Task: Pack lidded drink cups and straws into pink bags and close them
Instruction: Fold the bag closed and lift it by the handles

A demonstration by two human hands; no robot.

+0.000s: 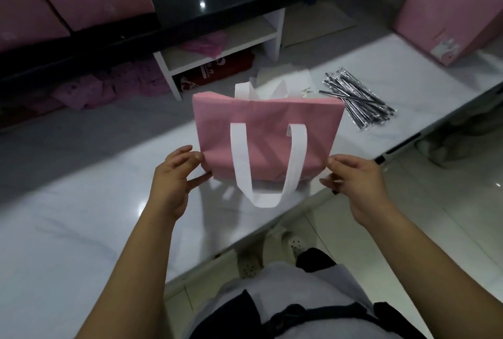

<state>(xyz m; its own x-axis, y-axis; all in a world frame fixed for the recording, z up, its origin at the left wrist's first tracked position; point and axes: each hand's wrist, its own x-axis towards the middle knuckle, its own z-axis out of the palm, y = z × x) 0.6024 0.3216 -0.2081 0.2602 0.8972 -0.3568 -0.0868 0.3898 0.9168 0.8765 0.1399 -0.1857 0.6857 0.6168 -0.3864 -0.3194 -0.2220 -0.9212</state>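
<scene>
Between your two grips, the pink bag (pixel 268 131) hangs flat above the white bench (pixel 81 216), one white handle looping down its front, another showing behind its far edge. Your left hand (pixel 170 175) pinches the bag's near-left corner; your right hand (pixel 353 183) pinches the near-right corner. Wrapped straws (pixel 356 99) lie on the bench beyond your right grip.
</scene>
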